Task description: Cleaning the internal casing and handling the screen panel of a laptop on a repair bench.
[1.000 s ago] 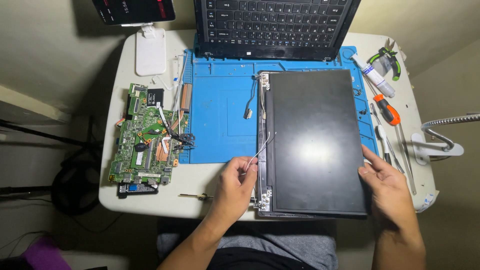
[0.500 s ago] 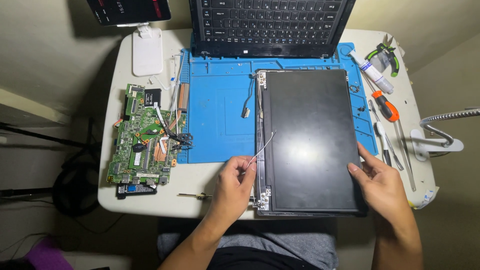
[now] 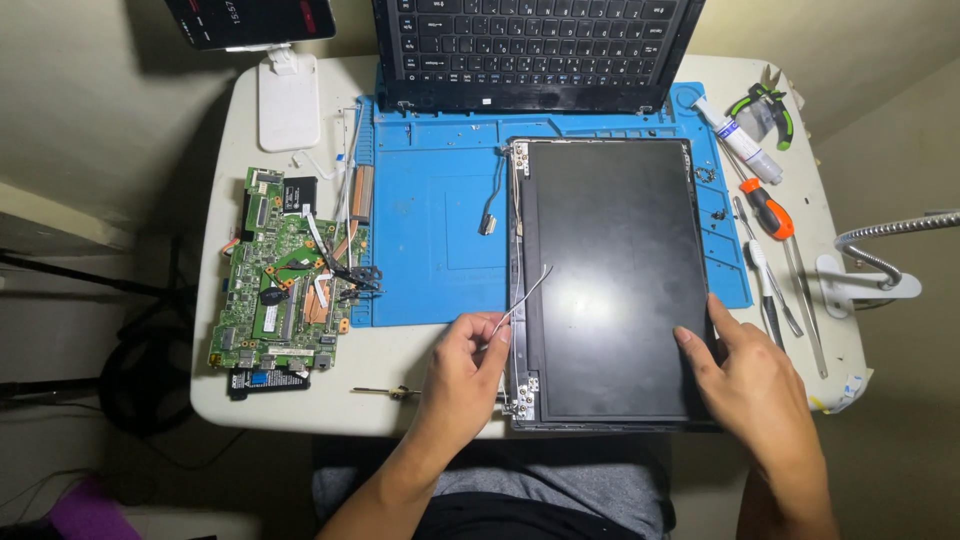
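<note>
A dark laptop screen panel (image 3: 615,275) lies flat, partly on a blue work mat (image 3: 430,220) on a white table (image 3: 235,130). My left hand (image 3: 462,372) sits at the panel's left edge near its lower hinge and pinches a thin silver cable (image 3: 527,292) that arcs up over the panel. My right hand (image 3: 745,385) rests on the panel's lower right corner, fingers pressed on the edge. A short black cable with a connector (image 3: 490,205) lies on the mat beside the panel.
A green circuit board (image 3: 285,275) lies at the table's left. A black laptop base with keyboard (image 3: 535,45) stands at the back. Screwdrivers, tweezers (image 3: 775,240), a paste tube (image 3: 735,138) and a lamp base (image 3: 860,285) lie right. A small screwdriver (image 3: 385,391) lies near the front edge.
My right hand slid a little left along the panel's lower right edge. My left hand still pinches the silver cable in much the same place. The view shifted slightly.
</note>
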